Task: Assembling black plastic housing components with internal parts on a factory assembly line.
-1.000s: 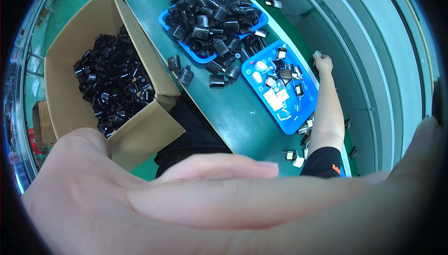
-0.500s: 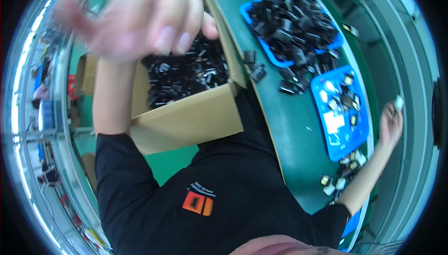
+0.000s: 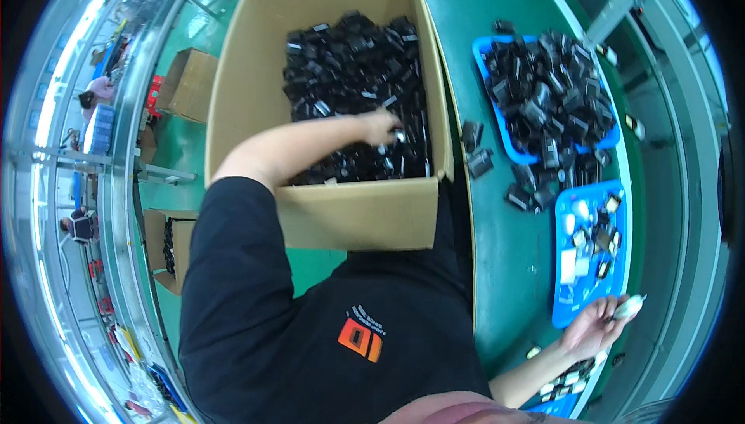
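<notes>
Left hand (image 3: 379, 127), grip unclear, is inside an upper-centre cardboard box (image 3: 357, 216) seemingly placed within reach; right hand (image 3: 588, 332), lower right, holds a white part (image 3: 629, 307).

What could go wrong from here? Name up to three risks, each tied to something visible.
The heaped blue tray could spill: black parts pile above its rim. The left hand, down among the box's parts, might get scratched. The white part in the right hand could drop, perhaps off the table, since it seems held past the edge.
</notes>
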Available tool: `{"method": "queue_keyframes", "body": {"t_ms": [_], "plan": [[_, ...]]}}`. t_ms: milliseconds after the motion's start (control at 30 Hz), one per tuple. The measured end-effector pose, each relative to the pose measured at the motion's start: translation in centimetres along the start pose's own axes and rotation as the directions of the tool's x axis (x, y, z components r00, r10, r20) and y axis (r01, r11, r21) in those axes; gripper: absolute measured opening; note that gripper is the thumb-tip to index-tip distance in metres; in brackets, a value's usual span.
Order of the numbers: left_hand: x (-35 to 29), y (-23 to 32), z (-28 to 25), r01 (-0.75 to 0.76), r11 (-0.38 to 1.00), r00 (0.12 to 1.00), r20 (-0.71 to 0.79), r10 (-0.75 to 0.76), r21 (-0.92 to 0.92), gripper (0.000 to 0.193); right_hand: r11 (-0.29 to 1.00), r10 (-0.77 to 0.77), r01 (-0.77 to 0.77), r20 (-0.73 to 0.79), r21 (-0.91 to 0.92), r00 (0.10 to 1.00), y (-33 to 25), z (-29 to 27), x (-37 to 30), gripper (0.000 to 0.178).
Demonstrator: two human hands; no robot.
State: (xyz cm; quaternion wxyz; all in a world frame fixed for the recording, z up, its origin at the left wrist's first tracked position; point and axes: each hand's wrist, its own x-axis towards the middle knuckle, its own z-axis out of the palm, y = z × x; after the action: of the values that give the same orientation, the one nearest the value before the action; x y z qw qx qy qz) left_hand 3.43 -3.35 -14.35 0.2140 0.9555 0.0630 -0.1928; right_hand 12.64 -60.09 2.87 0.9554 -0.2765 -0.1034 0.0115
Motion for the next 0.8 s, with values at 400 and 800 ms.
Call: {"method": "queue_keyframes", "body": {"t_ms": [400, 800], "plan": [[0.1, 1.8, 3.9, 0.23, 0.973, 0.961, 0.161, -0.227, 0.0, 0.065, 0.915, -0.018, -0.056, -0.179, -0.4, 0.984, 4.6, 0.9, -0.6, 0.035], [-0.8, 2.2, 1.3, 0.064, 0.992, 0.929, 0.356, -0.099, 0.108, 0.031, 0.822, -0.008, 0.003, -0.007, -0.569, 1.0, 6.0, 7.8, 1.0, 0.038]]}}
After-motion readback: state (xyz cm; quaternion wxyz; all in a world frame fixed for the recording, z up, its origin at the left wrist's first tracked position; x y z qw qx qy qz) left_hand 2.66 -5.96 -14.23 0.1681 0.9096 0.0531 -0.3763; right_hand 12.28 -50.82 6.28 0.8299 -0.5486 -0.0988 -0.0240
